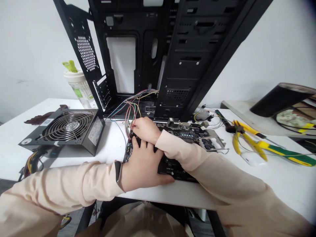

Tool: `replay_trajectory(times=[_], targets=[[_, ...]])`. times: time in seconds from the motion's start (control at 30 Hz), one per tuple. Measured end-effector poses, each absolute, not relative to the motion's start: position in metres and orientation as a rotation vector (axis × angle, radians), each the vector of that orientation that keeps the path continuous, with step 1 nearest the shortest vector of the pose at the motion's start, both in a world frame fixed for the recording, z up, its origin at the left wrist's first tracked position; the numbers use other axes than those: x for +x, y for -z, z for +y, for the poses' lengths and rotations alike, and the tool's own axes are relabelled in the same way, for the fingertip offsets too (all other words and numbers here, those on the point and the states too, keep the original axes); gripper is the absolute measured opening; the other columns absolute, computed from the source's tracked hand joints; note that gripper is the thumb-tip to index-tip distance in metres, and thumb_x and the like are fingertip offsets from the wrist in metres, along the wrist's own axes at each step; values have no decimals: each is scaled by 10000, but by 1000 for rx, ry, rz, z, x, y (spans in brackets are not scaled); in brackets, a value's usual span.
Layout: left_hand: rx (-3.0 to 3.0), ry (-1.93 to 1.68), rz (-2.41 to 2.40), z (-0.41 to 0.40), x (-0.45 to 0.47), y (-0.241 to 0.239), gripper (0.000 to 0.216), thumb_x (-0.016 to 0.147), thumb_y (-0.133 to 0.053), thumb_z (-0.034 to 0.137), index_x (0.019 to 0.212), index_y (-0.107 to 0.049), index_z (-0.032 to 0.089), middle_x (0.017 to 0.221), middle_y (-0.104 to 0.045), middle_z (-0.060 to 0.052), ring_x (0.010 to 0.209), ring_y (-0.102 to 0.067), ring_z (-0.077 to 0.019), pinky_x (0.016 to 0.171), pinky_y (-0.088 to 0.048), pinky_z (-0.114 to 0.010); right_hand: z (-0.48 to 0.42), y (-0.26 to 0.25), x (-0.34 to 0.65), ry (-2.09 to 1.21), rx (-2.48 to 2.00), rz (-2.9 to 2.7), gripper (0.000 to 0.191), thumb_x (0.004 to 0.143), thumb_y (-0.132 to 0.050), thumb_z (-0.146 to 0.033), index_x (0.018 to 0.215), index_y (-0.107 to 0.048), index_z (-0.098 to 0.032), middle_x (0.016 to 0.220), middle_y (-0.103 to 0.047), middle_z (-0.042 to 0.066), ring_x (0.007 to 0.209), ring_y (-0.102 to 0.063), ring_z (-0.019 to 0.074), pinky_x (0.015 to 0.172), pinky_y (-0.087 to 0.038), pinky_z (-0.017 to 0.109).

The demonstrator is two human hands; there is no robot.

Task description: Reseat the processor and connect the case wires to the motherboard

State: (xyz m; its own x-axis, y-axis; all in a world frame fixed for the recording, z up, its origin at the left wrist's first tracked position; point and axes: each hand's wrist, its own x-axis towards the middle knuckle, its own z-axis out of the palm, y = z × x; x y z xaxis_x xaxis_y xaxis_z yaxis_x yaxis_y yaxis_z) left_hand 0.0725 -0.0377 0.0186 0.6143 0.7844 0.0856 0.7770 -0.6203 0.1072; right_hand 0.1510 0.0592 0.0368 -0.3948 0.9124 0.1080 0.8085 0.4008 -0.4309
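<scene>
Black case (187, 65); red-green wires (128, 113); yellow-green pliers (271, 148); white table (283, 184).

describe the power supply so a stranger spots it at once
Start at the tall black computer case standing open on the white table. Left of its foot lies the power supply, a black box. Only it has a round wire fan grille on top.

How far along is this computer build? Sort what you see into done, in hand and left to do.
Done: the case stands open, and the motherboard lies on the table. In hand: the left hand presses the board flat while the right hand pinches the coloured wires from the case at its corner. Left, probably: board and power supply both sit outside the case.
</scene>
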Motion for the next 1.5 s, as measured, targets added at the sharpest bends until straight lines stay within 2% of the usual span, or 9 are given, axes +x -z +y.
replay_trajectory(times=[0.17,0.43,0.63,0.87,1.0,1.13,1.27,1.4,1.5], targets=[[2775,-175,1349,-38,73,-18,916,680,-593,763,1399,-465,211,1414,-468,-239,1293,-402,-503,1031,-189,-772,56,-37,151,-460,-1549,-2297,286,870,-486,-185,945,-761,-209,914,-756,53,834,-654,173,700,-400,253],[2776,-140,1350,-38,73,-20,896,688,-575,770,1387,-483,216,1375,-503,-236,1279,-416,-506,1024,-198,-774,58,-33,152,-482,-1532,-2249,272,867,-487,-189,926,-750,-219,886,-746,33,808,-633,159,717,-399,247],[2774,-159,1348,-38,73,-19,918,681,-587,771,1401,-462,215,1425,-451,-246,1309,-376,-503,1009,-211,-784,59,-30,152,-489,-1501,-2223,273,877,-468,-211,977,-722,-218,842,-730,8,743,-608,128,695,-410,220],[2777,-148,1344,-39,72,-20,907,683,-583,772,1388,-479,211,1408,-478,-234,1289,-411,-483,1041,-165,-768,60,-31,153,-478,-1458,-2301,210,750,-579,-195,863,-754,-226,839,-741,20,801,-633,176,710,-399,254],[2785,-168,1341,-39,72,-20,903,685,-581,774,1384,-481,210,1401,-486,-229,1281,-421,-481,1042,-173,-765,60,-29,153,-499,-1449,-2297,204,788,-557,-204,833,-755,-218,796,-732,23,759,-623,164,674,-384,250],[2785,-176,1347,-39,72,-19,895,673,-593,773,1364,-502,212,1402,-480,-238,1278,-416,-496,1025,-202,-770,61,-26,152,-532,-1409,-2237,258,855,-488,-193,882,-744,-205,784,-721,-2,693,-584,111,654,-380,212],[2785,-191,1340,-39,72,-19,899,677,-593,769,1380,-486,219,1401,-482,-233,1279,-416,-492,1031,-199,-766,61,-27,151,-573,-1369,-2222,225,848,-533,-231,857,-756,-200,729,-703,-5,624,-536,98,630,-368,206],[2767,-164,1341,-39,72,-21,905,683,-590,766,1397,-470,223,1404,-479,-228,1286,-407,-488,1033,-194,-765,61,-28,151,-525,-1405,-2253,226,847,-554,-269,815,-769,-209,729,-713,21,670,-575,120,676,-382,224],[2760,-154,1351,-38,73,-21,923,676,-596,768,1406,-460,220,1407,-473,-235,1301,-386,-493,1029,-187,-772,61,-28,153,-509,-1423,-2205,238,829,-576,-296,703,-750,-193,727,-714,30,701,-596,121,705,-391,223]])
